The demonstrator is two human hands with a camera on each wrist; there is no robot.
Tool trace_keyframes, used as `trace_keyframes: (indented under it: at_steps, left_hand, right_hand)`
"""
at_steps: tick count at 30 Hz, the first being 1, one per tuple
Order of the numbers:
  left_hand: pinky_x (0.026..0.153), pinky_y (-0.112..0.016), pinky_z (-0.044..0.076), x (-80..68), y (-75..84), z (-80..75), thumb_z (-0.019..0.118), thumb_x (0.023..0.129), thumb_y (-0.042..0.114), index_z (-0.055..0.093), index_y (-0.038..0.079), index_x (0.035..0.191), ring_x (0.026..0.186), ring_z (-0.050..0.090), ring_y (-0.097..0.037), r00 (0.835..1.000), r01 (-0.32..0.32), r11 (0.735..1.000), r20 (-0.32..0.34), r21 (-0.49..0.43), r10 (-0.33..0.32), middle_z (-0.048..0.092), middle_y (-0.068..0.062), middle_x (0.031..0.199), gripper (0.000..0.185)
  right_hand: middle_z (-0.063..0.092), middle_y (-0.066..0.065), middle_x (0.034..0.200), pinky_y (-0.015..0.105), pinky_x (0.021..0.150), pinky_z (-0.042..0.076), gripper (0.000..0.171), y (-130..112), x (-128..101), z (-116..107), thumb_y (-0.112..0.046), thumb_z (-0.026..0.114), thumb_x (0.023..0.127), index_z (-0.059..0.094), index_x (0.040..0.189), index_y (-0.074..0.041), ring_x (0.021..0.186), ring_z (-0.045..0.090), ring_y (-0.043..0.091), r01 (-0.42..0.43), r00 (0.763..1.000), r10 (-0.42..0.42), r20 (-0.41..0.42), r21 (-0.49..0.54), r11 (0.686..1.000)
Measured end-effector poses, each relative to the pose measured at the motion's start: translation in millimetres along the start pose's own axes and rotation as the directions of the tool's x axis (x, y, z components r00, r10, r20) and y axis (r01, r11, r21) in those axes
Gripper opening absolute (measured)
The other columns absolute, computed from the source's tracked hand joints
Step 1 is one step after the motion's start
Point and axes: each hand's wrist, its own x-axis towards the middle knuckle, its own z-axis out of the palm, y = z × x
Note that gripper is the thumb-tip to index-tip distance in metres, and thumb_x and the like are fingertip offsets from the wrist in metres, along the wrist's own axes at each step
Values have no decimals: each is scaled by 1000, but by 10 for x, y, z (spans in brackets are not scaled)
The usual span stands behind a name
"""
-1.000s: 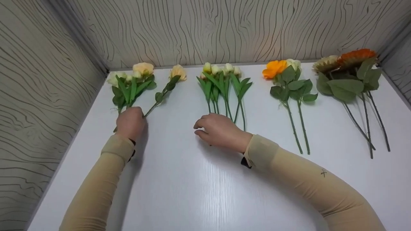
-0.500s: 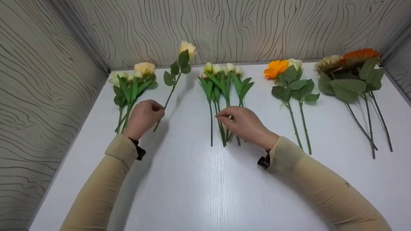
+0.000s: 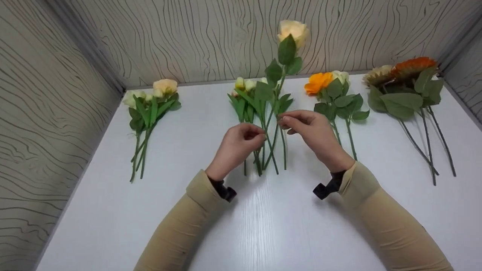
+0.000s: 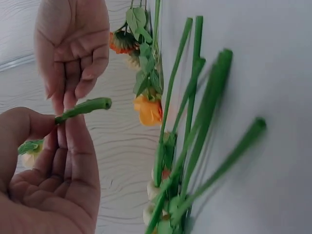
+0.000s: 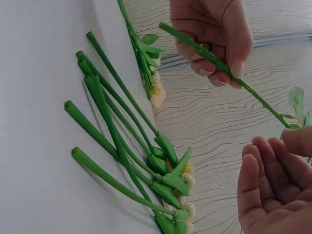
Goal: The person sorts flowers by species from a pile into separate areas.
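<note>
My left hand (image 3: 239, 148) pinches the stem of a cream rose (image 3: 293, 33) between thumb and fingertips. The rose is raised and tilts to the right, its bloom against the back wall. In the left wrist view, the cut end of the rose stem (image 4: 90, 106) sticks out past my thumb. My right hand (image 3: 318, 137) is beside the stem with fingers relaxed; in the right wrist view its thumb and fingers (image 5: 249, 178) stand apart. Under both hands lies a bunch of tulips (image 3: 246, 101), partly hidden by the rose's leaves and my hands.
At the left lies a bunch (image 3: 150, 109) with a peach rose and pale blooms. Right of the tulips are an orange flower (image 3: 319, 83) and a white one (image 3: 341, 76). Sunflower-like stems (image 3: 414, 75) lie far right. A patterned wall (image 3: 211, 41) borders the white table (image 3: 94, 210).
My left hand has lifted the cream rose off the table at the left and carried it right, over the tulips. My right hand has moved right and away from the tulip stems.
</note>
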Motion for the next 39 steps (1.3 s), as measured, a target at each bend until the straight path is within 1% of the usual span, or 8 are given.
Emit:
trace_keyframes:
  at_steps: [8, 21, 24, 27, 29, 31, 36, 39]
  left_hand:
    - [74, -29, 56, 66, 14, 357, 68, 99, 15, 72, 10, 106, 85, 66, -15, 998, -53, 996, 37, -65, 55, 71, -1, 96, 10]
    - [76, -37, 59, 42, -31, 439, 71, 98, 16, 70, 9, 107, 80, 68, -17, 994, -8, 995, 108, -96, 18, 70, -1, 94, 10]
    - [75, -34, 57, 30, -34, 462, 70, 100, 19, 70, 10, 108, 80, 66, -13, 994, -44, 999, 99, -12, 44, 69, 2, 93, 12]
    - [75, -26, 53, 15, -6, 495, 68, 101, 24, 72, 11, 114, 84, 63, -9, 987, -125, 977, 117, 171, 106, 69, 5, 97, 19]
    - [79, -24, 53, -1, 26, 522, 65, 103, 29, 72, 11, 120, 91, 63, -8, 976, -202, 925, 146, 322, 162, 69, 4, 104, 26]
    - [86, -25, 53, -28, 60, 554, 64, 104, 33, 71, 11, 126, 101, 64, -11, 957, -284, 846, 191, 452, 219, 70, 1, 112, 32]
    - [106, -31, 44, -126, 138, 647, 60, 104, 42, 62, 12, 141, 125, 58, -18, 875, -483, 559, 345, 674, 340, 65, -3, 133, 47]
    - [116, -34, 35, -193, 173, 711, 57, 104, 47, 55, 15, 148, 135, 50, -22, 823, -565, 430, 441, 704, 358, 58, -5, 144, 55]
  right_hand:
    - [71, 15, 112, 31, 85, 55, 41, -29, 6, -60, -29, 75, 96, 70, 123, 2, 100, 65, 28, -20, 998, 26, -55, 94, 995]
    - [69, 16, 116, 29, 80, 58, 45, 41, 4, -31, -27, 76, 95, 66, 126, 5, 95, 67, 25, -35, 995, 50, -89, 159, 987]
    - [70, 15, 111, 28, 79, 58, 45, 39, 12, -33, -24, 76, 95, 64, 127, 6, 92, 68, 23, -45, 994, 64, -91, 197, 979]
    - [72, 14, 107, 27, 78, 58, 43, 16, 8, -89, -22, 76, 95, 65, 126, 6, 89, 68, 21, -48, 993, 69, -92, 214, 976]
    - [72, 14, 107, 27, 78, 58, 42, 2, 4, -168, -21, 77, 94, 65, 125, 5, 88, 68, 21, -51, 993, 72, -95, 208, 977]
    - [73, 14, 107, 27, 78, 58, 41, -4, -1, -280, -22, 77, 94, 66, 125, 3, 88, 68, 21, -69, 990, 89, -112, 173, 982]
    - [73, 9, 111, 28, 80, 57, 44, 25, -28, -662, -33, 72, 98, 66, 128, -2, 92, 68, 19, -158, 978, 143, -153, -92, 983]
    - [71, 9, 114, 29, 80, 57, 47, 66, -68, -919, -37, 67, 100, 63, 132, -2, 94, 68, 17, -209, 971, 170, -167, -251, 945]
